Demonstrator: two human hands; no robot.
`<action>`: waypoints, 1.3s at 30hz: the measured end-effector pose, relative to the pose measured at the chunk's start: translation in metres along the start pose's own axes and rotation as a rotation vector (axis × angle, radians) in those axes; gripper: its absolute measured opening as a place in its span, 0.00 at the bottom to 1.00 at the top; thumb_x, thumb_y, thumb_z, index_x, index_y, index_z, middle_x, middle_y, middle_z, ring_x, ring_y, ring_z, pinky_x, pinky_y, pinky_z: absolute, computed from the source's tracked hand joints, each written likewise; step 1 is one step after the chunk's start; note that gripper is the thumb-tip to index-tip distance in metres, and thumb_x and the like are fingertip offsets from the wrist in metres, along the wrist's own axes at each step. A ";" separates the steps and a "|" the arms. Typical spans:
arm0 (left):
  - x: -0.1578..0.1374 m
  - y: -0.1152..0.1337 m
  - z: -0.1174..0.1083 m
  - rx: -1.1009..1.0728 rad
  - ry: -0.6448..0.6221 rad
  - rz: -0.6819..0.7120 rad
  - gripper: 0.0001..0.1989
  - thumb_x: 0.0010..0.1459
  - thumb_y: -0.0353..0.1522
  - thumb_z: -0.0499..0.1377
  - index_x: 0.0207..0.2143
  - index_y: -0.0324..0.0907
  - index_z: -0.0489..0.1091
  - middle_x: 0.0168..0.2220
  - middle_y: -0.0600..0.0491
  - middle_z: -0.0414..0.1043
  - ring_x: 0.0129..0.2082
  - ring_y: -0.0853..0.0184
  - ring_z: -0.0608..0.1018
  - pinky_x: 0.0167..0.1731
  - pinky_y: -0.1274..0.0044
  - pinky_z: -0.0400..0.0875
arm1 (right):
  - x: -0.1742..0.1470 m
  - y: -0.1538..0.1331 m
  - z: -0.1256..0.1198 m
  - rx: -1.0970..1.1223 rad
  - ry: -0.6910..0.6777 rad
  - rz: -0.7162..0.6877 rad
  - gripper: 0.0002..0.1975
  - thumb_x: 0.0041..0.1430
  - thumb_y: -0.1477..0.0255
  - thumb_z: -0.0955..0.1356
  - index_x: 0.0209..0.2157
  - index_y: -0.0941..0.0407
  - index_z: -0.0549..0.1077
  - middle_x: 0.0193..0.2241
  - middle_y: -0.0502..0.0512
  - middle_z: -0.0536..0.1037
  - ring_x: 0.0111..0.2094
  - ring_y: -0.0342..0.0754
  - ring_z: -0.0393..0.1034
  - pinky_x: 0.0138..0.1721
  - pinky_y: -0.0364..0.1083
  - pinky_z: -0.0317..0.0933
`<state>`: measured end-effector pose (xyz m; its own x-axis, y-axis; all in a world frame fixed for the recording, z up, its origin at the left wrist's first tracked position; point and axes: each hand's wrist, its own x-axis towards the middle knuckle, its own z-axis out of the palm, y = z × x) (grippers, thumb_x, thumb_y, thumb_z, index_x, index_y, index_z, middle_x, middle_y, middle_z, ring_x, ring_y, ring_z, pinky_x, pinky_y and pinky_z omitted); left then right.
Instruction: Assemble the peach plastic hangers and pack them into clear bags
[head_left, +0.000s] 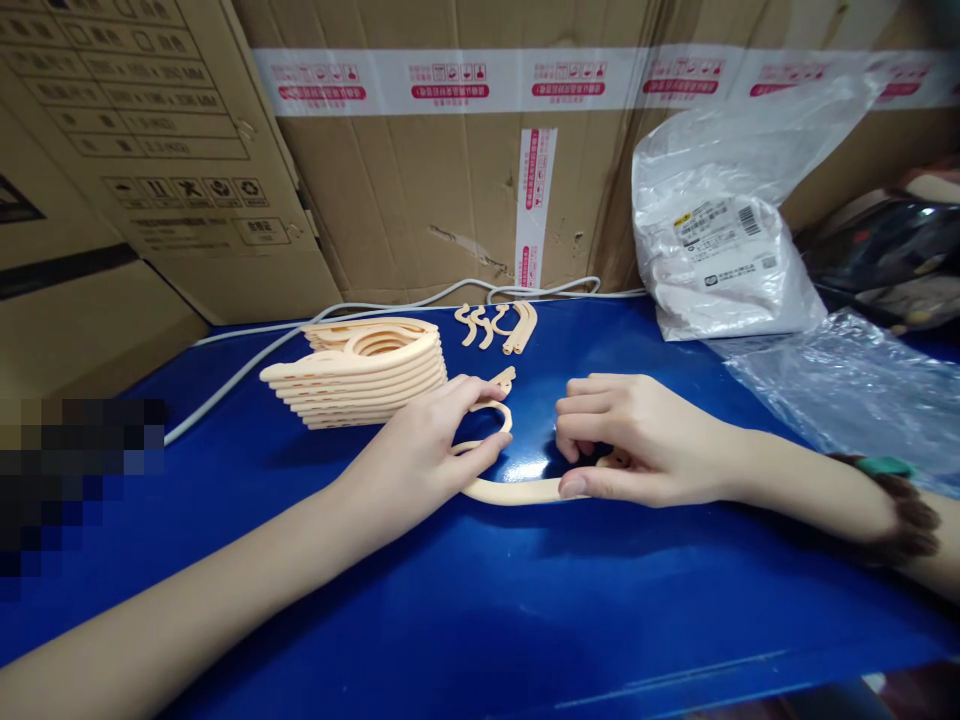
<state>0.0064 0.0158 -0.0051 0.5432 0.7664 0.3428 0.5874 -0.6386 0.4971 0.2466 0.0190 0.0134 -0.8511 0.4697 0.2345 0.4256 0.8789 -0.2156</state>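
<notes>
From where I'm driving, the near edge (750, 674) of the blue tabletop (465, 610) only shows at lower right, and a wide strip of blue runs between it and both hands. Toward the back I'm boxed in by a cardboard wall (405, 200), with a white cable (247, 388) snaking along its foot. Surface is smooth and glossy, throws a bright glare spot between the hands. Off right there's a crinkly clear plastic bag (731, 270) with a label. Everything else is smooth cream stuff, looks like plastic: a neat stack of hangers (367, 390) just left of the left hand (442, 430), plus small curved pieces (481, 328) further back. The cream hanger (517, 491) lies flat, spanning both hands. Left is loosely curled, thumb and index finger on opposite sides of a hook-like loop (505, 418); can't tell if that's joined to the bar. Right hand (641, 440) is mostly closed, thumb along the bar, fingers bent over it, hiding its far end.
</notes>
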 end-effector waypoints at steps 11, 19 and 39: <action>0.000 0.000 -0.001 0.033 -0.003 0.025 0.12 0.65 0.34 0.56 0.50 0.43 0.67 0.49 0.51 0.73 0.50 0.62 0.76 0.50 0.70 0.70 | -0.001 0.000 -0.003 -0.186 0.111 -0.006 0.18 0.65 0.58 0.63 0.34 0.58 0.73 0.29 0.55 0.72 0.31 0.47 0.63 0.34 0.45 0.55; -0.001 0.000 -0.002 0.065 -0.007 0.037 0.12 0.65 0.34 0.55 0.50 0.42 0.67 0.49 0.50 0.73 0.50 0.62 0.76 0.50 0.71 0.69 | -0.002 -0.002 -0.006 -0.451 -0.008 0.175 0.25 0.69 0.56 0.56 0.33 0.58 0.74 0.28 0.56 0.74 0.27 0.49 0.67 0.34 0.48 0.54; -0.004 0.003 -0.001 0.251 -0.061 0.052 0.14 0.67 0.34 0.52 0.52 0.41 0.66 0.54 0.48 0.72 0.54 0.59 0.74 0.50 0.67 0.71 | 0.002 -0.029 0.003 0.059 -0.095 -0.084 0.13 0.65 0.65 0.65 0.41 0.60 0.74 0.39 0.58 0.76 0.40 0.48 0.67 0.40 0.45 0.59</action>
<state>0.0053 0.0107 -0.0042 0.6070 0.7315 0.3106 0.6841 -0.6798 0.2642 0.2321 -0.0055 0.0175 -0.9093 0.3824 0.1639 0.3355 0.9069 -0.2548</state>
